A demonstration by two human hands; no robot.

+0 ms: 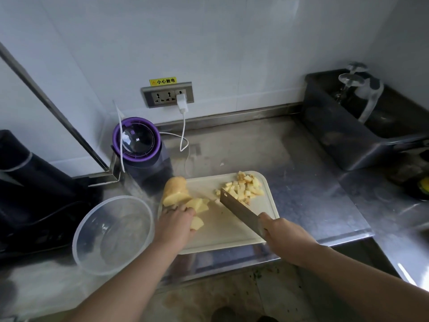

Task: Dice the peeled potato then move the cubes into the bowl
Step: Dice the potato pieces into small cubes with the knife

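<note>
A white cutting board [222,231] lies on the steel counter. A large peeled potato chunk [175,190] sits at its left edge, with several slices [198,205] beside it. My left hand [177,223] rests on the slices and holds one piece [197,223] under its fingers. A pile of potato cubes [245,187] lies at the board's far right. My right hand [282,234] grips the handle of a cleaver [240,211], whose blade tip reaches the edge of the cube pile. A clear plastic bowl [113,233] stands left of the board, holding no cubes.
A purple-rimmed blender jar [137,140] stands behind the board, its white cable plugged into the wall socket [168,95]. A dark appliance [30,182] fills the left side. A sink [362,122] with a tap sits at the right. The counter edge runs just below the board.
</note>
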